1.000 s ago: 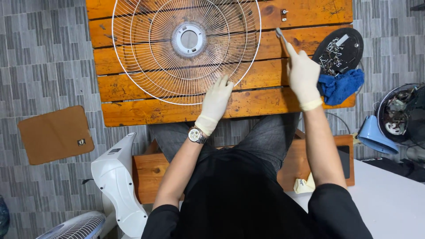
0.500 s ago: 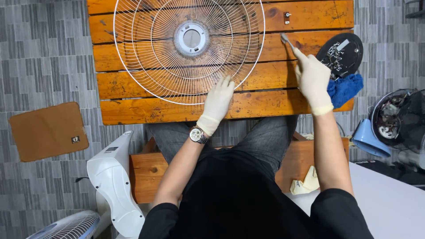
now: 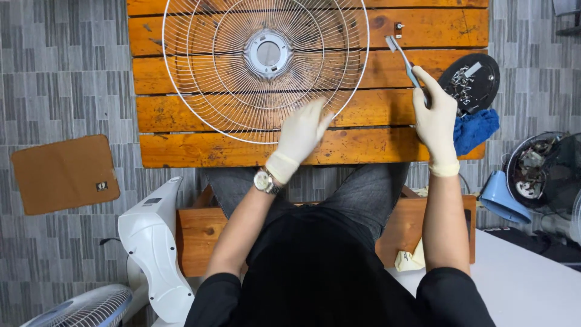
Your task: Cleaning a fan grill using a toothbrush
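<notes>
White wire fan grille (image 3: 266, 63) is lying flat on the wooden slat table (image 3: 212, 151), covering its left and middle planks and running off past the far edge, with its round hub ring toward the far side. The left hand (image 3: 299, 133), gloved, is resting with fingers spread and loosely open on the grille's near rim, by the table's near edge; it is blurred, and it is gripping nothing. A wristwatch (image 3: 264, 180) is sitting on that wrist. The right hand (image 3: 437, 118), also gloved, is closing around the handle of a small brush (image 3: 402, 57), whose bristled head is pointing toward the far right part of the table, just beside the grille's right rim and not touching it. At the right edge a round black plate (image 3: 471, 79) holding small metal parts is overhanging, with a blue cloth (image 3: 478, 128) bunched against its near side, next to the right hand
</notes>
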